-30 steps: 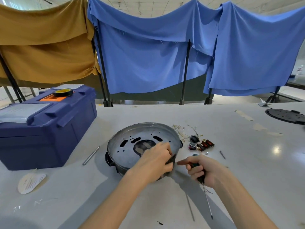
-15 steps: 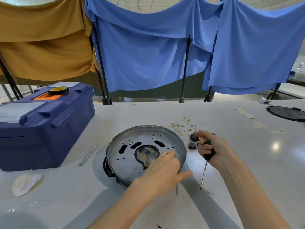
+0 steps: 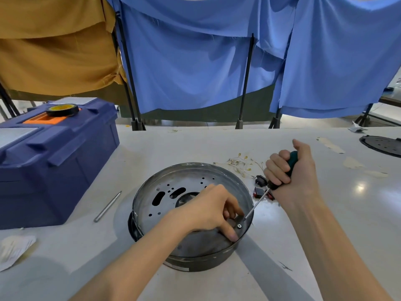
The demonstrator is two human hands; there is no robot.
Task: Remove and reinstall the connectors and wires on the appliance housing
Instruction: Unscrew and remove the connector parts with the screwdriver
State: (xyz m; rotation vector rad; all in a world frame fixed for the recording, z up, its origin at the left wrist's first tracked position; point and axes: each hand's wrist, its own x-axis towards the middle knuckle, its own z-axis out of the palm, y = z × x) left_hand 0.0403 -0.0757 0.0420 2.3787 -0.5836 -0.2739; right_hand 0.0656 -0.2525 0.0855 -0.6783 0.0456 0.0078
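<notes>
Blue plastic toolbox (image 3: 54, 166) sits at the tabletop's (image 3: 173, 148) left edge. Near the front edge, the round perforated steel housing (image 3: 191, 165) lies flat. The left hand (image 3: 208, 211) pinches a small dark part (image 3: 235, 222) against its wall, likely steadying it for the screwdriver (image 3: 293, 158), which the right hand (image 3: 293, 177) clenches. Thin loose wires (image 3: 238, 162) lie behind.

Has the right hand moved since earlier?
Yes. Against the housing, the right hand went from its near edge to its right side, screwdriver tip now inside.

The left grip (image 3: 208, 211) mostly covers the small part (image 3: 236, 222) it pinches, so no telling what it is. The right grip (image 3: 297, 177) swallows most of the screwdriver handle (image 3: 293, 158), and the black disc (image 3: 382, 145) runs off the edge.
</notes>
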